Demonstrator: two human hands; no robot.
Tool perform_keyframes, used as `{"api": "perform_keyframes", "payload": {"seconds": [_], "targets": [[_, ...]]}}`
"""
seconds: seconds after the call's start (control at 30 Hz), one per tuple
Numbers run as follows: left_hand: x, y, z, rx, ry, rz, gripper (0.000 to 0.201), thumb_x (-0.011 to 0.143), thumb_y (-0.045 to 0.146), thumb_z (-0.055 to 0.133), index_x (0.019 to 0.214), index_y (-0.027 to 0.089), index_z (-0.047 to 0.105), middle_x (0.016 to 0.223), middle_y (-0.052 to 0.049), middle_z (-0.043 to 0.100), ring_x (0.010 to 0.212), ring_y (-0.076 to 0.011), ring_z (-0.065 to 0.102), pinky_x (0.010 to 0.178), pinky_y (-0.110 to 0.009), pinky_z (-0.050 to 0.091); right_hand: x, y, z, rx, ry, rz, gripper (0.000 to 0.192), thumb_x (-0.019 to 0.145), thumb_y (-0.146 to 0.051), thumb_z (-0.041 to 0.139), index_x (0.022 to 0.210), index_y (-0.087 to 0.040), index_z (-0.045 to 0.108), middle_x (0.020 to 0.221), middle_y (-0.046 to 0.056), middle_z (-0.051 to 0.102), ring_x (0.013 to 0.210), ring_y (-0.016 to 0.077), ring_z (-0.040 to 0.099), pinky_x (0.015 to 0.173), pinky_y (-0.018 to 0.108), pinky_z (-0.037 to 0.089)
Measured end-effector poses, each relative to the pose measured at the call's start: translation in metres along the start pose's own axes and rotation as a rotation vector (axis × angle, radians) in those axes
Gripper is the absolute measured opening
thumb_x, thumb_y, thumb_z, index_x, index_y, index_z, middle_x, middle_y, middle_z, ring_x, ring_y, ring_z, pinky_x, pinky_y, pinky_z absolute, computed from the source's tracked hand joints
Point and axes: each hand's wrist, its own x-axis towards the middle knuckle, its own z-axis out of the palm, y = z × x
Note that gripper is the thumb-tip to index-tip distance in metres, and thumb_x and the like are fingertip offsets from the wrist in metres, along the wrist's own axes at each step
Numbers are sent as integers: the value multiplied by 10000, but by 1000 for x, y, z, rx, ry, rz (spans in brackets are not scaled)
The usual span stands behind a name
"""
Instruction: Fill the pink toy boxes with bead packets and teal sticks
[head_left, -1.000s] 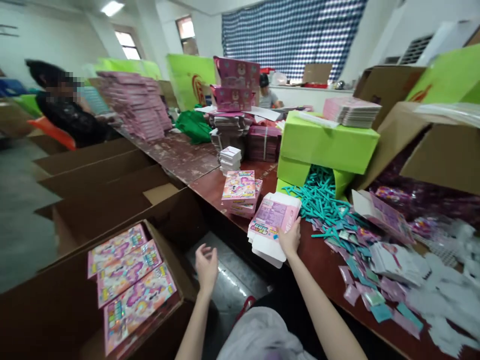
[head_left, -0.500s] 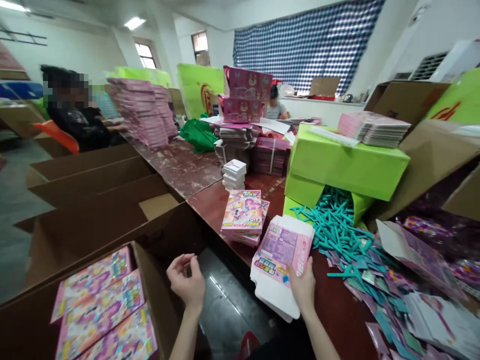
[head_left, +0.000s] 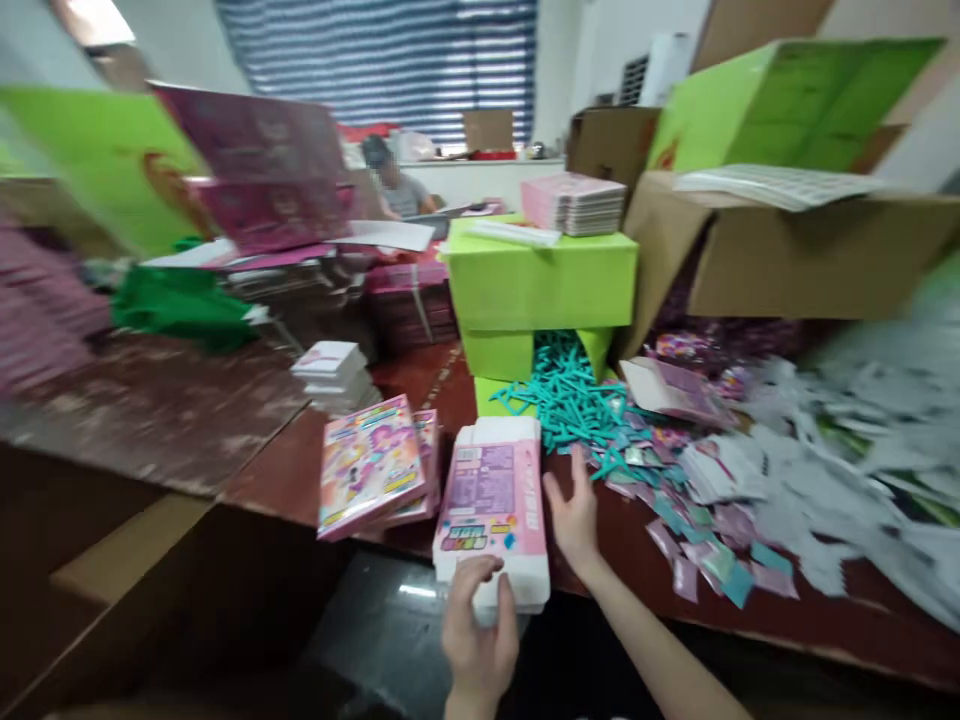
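The flat pink carton (head_left: pixel 491 505), lying at the table (head_left: pixel 150 410) edge beside the stack of pink toy boxes (head_left: pixel 371 465), is now being gripped by the left hand (head_left: pixel 476 635), newly arrived, while the right hand (head_left: pixel 574 510) is resting open against its side.

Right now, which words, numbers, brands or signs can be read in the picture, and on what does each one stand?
None can be read.
Flat pink carton between the left hand and right hand: a printed text panel and coloured letters, too blurred to read.
Colourful boxes beside it: cartoon art, lettering blurred.
Green panel, far left: a red emblem, smeared by motion.
Green box: no print visible.
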Motion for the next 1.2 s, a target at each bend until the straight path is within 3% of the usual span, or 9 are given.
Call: {"api": "perform_keyframes", "payload": {"seconds": [0.13,0.23,0.53,0.77,0.9,1.0,1.03,1.1,1.2], "targets": [[1,-4,8,10,-47,16,109,817,98,574,914,146,591,782,-16,626,698,-107,617,698,-210,499,90,0,-109,398,436,407,411,793,-439,581,1110,-187,511,1125,111,605,1022,223,596,881,385,501],[-3,8,24,-20,-123,17,96,823,111,576,913,144,588,762,-12,625,671,-102,611,678,-205,492,145,13,-167,880,168,952,442,838,-560,461,1031,-163,487,998,144,607,935,248,614,679,388,547],[-18,52,71,-245,-334,-32,187,825,67,535,974,178,554,814,-28,624,718,-117,617,648,-213,508,193,17,-166,981,152,939,160,903,-345,442,885,-190,473,707,2,591,522,94,516,421,167,376],[-26,73,121,-518,-520,-454,662,765,354,673,1327,171,375,1318,-165,506,1204,-245,521,1009,-394,435,77,-25,-150,975,9,696,159,756,-249,695,853,-184,587,759,-27,650,482,40,457,394,143,318],[-21,83,143,-487,-110,-802,683,795,484,609,1326,137,353,1287,-184,524,1166,-248,549,1009,-407,422,-25,-29,-141,729,-435,690,358,781,-493,652,969,-190,624,834,19,692,493,75,555,409,171,327],[-12,70,136,-401,121,-898,468,866,484,501,1169,127,499,1163,-144,599,1074,-220,592,947,-363,459,-26,-15,-182,389,-816,615,494,828,-605,507,838,-132,650,733,72,697,390,99,531,401,195,294],[-11,63,130,-396,140,-862,447,863,487,504,1132,131,521,1136,-130,609,1061,-215,594,935,-348,463,-11,-7,-203,234,-782,561,510,818,-605,513,730,-120,646,694,86,691,386,108,524,410,210,317],[-15,51,119,-429,45,-761,457,831,510,543,1106,146,531,1096,-106,619,1028,-204,600,902,-314,473,32,14,-246,-106,-253,327,449,779,-559,580,669,-130,649,683,84,683,469,133,544,493,245,400],[-40,42,111,-514,-322,-735,461,802,565,555,1038,169,539,960,-68,633,893,-182,612,791,-277,498,99,56,-290,-607,344,100,385,731,-411,676,964,-105,678,991,167,676,887,246,613,798,335,457]]}}
